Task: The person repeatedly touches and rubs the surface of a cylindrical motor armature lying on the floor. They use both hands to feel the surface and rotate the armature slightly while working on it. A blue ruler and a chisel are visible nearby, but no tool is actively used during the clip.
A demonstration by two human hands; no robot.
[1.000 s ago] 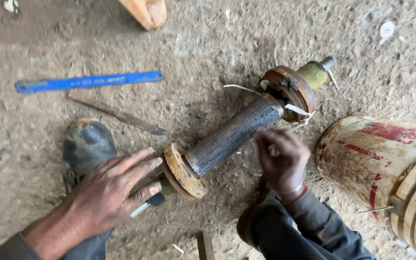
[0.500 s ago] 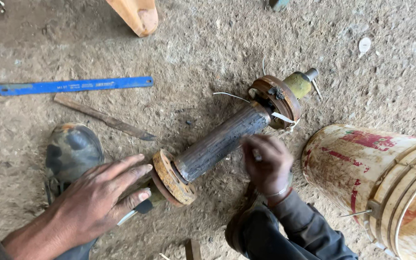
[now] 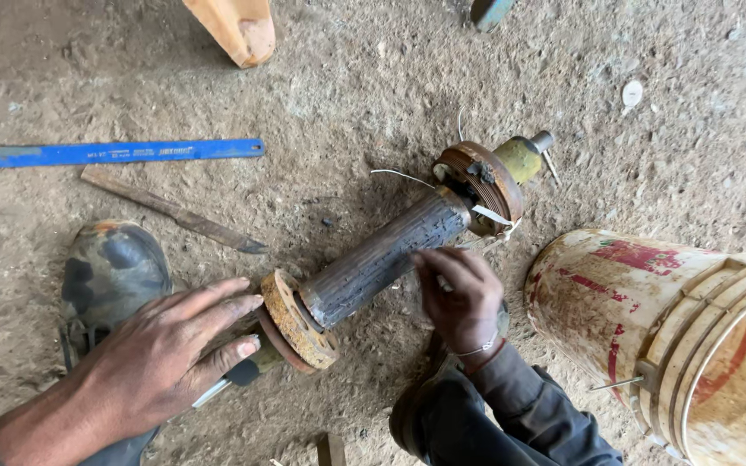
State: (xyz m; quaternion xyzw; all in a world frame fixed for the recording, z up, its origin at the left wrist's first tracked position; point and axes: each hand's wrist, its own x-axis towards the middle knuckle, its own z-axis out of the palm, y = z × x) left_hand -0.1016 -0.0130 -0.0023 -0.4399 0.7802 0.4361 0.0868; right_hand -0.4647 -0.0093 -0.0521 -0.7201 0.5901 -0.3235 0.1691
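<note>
A dark ribbed metal cylinder [image 3: 386, 255] lies diagonally on the dirt floor, with a rusty round flange [image 3: 297, 322] at its near end and another rusty flange [image 3: 485, 181] and a yellowish shaft tip [image 3: 521, 157] at the far end. My left hand [image 3: 161, 358] rests with fingers spread against the near flange and shaft end. My right hand [image 3: 459, 298] hovers by the cylinder's middle with fingers pinched on a small pale piece I cannot make out. Thin white strips [image 3: 489, 216] stick out near the far flange.
A blue hacksaw blade [image 3: 118, 153] and a flat rusty file [image 3: 170, 210] lie at upper left. A worn shoe [image 3: 110, 276] sits under my left hand. A stained white bucket [image 3: 684, 336] stands at right. A wooden piece [image 3: 239, 30] is at the top.
The view has shifted, so everything sits slightly lower and to the left. My right hand has stayed beside the cylinder's middle, fingers working. My left hand remains against the near flange.
</note>
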